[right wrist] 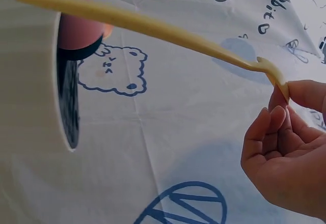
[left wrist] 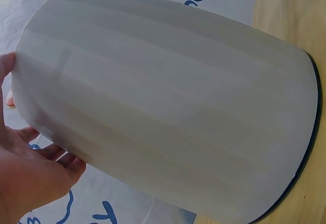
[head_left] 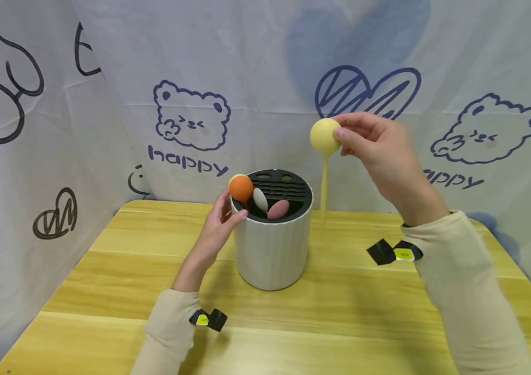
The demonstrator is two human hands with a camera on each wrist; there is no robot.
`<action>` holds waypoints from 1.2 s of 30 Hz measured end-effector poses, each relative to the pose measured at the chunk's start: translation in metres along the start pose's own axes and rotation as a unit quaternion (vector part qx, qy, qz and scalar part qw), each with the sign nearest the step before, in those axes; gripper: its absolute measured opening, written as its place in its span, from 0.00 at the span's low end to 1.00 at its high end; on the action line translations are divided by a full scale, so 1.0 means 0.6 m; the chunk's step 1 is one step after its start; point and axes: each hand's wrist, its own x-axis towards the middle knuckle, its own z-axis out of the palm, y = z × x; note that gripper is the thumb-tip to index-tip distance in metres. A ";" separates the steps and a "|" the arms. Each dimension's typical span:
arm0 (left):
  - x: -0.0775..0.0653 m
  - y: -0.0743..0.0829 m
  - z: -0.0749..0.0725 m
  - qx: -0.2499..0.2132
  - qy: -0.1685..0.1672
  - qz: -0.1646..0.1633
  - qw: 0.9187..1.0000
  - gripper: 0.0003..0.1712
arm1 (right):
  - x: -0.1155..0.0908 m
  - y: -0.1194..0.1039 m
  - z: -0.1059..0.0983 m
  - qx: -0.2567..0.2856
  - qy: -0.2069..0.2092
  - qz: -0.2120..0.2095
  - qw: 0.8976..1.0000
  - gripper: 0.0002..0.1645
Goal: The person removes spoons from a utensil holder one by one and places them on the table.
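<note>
My right hand (head_left: 382,151) pinches a yellow spoon (head_left: 325,136) at the edge of its round bowl, with the handle hanging down beside a white ribbed utensil holder (head_left: 272,255). In the right wrist view the yellow spoon (right wrist: 153,33) slants past the holder's rim, its handle tip overlapping the white wall. My left hand (head_left: 211,232) grips the holder's upper left side, thumb at the rim; the left wrist view has the fingers round the wall (left wrist: 153,91). Standing in the holder's front opening are an orange spoon (head_left: 241,187), a white utensil (head_left: 260,200) and a pink one (head_left: 278,209).
The holder has a black slotted lid (head_left: 279,188) with two round holes at the back. It stands on a wooden table (head_left: 129,281). A white cloth (head_left: 265,62) printed with bears and hearts hangs behind and at the left.
</note>
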 end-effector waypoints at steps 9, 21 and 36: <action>-0.001 0.001 0.000 0.000 0.002 0.001 1.000 0.41 | -0.018 0.044 -0.006 -0.033 -0.002 0.044 0.998 0.12; -0.002 0.000 0.000 0.000 0.003 -0.001 1.000 0.41 | -0.043 0.092 -0.021 -0.086 -0.010 0.095 0.992 0.20; -0.002 0.002 -0.001 0.003 0.002 -0.007 1.000 0.41 | -0.070 0.147 -0.028 -0.081 -0.003 0.127 0.989 0.21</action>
